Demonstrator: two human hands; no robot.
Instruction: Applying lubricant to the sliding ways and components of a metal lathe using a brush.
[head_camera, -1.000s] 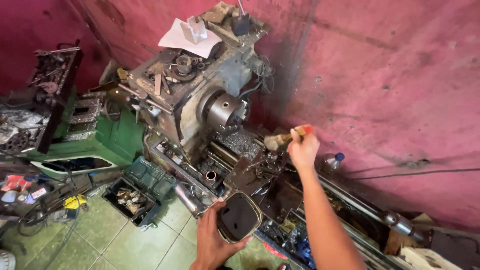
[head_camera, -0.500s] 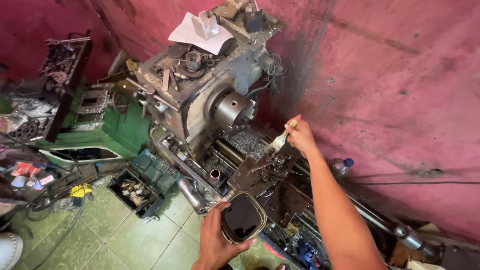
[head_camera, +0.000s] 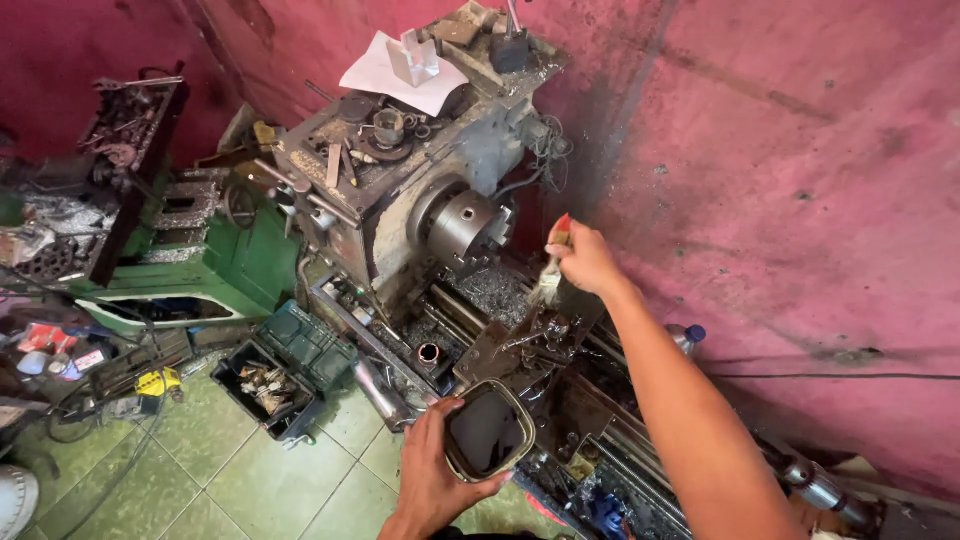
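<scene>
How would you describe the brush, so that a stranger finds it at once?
Start at the grey lathe against the pink wall and find its round steel chuck. Just right of the chuck, the right hand holds the brush. It alone has a red-tipped handle and pale bristles pointing down at the dark machine parts.
</scene>
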